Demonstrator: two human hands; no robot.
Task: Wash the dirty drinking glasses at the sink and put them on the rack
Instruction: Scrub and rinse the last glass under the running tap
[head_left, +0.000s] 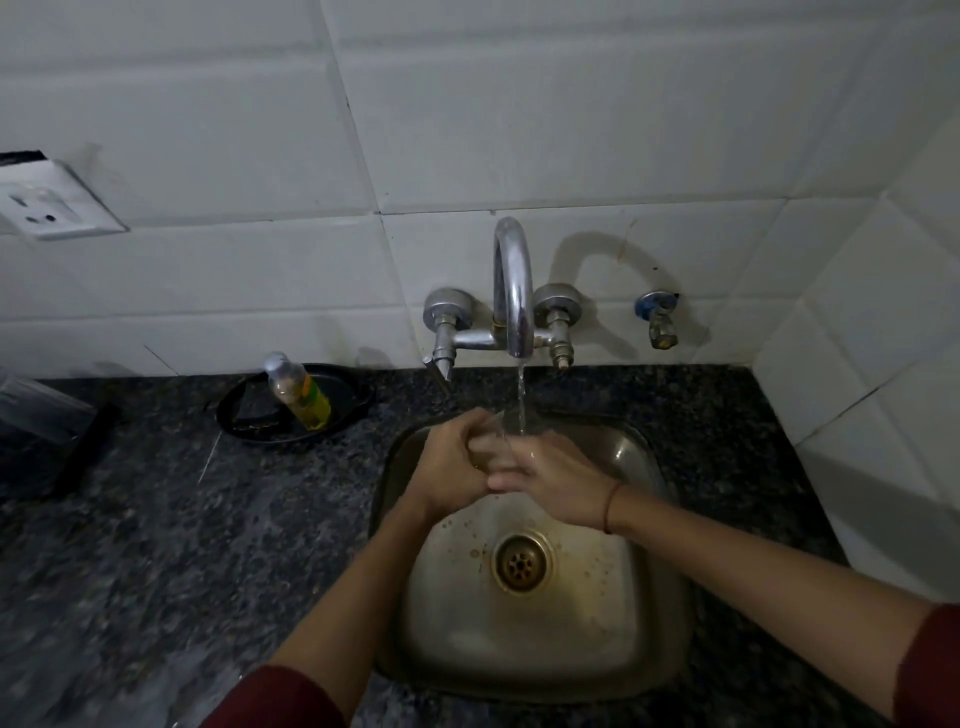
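Two hands meet over the back of the steel sink (550, 654), directly under the faucet spout (514, 291), with a clear drinking glass (500, 432) caught between them. The left hand (451, 467) has its fingers (471, 427) curled round the glass from the left. The right hand (558, 470) comes from the other side, its fingers (503, 480) wrapped across the near wall and overlapping the left hand. Because the glass is transparent and wet, how far each finger closes is hard to make out. The thin stream of water (521, 400) falls at the glass's right edge and onto the right hand. Holding it there, above the basin and not the granite counter (156, 519), probably lets the runoff go straight toward the drain (521, 564). A two-handed hold suits slippery glass, and it would let one hand steady the glass as the other rubs. My judgement is that this is rinsing or rubbing, midway through one glass. A bottle of dish liquid (298, 392) stands in a black pan (244, 423) on the counter to the left, within reach of the left hand. No rack is in view.
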